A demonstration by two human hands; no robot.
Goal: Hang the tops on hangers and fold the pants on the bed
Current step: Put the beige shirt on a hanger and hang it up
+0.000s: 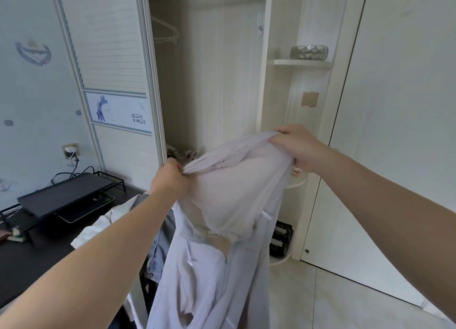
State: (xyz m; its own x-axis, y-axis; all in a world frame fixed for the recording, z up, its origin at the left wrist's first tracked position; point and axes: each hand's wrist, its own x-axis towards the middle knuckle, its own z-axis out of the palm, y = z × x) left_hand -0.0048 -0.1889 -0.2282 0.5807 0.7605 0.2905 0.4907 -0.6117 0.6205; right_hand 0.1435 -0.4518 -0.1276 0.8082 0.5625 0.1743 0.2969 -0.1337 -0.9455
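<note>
- Head view: left hand has its fingers curled, pinching a bunched edge of the pale lilac top. Right hand has its fingers clamped on the opposite upper edge.
- The top is held up between both hands and hangs down in front of the open wardrobe. Drawstrings and a zip show, so probably a hoodie. No hanger is in it.
- Progress, my read: early. This top is not yet on a hanger, and no clothed hanger shows inside the wardrobe. No pants folding is visible, and the bed is out of frame.
- Left to do: fetch a hanger, thread it, hang the top, then deal with the other clothes.
- Counts:
  - hands: 2
  - top in hand: 1
  - bare hanger at upper left inside the wardrobe: 1
  - bunch of hangers at right: number can't tell
  - waiting garments seen by the dark desk: 2, a white garment and a denim garment
  - silver bowl on the shelf: 1
</note>
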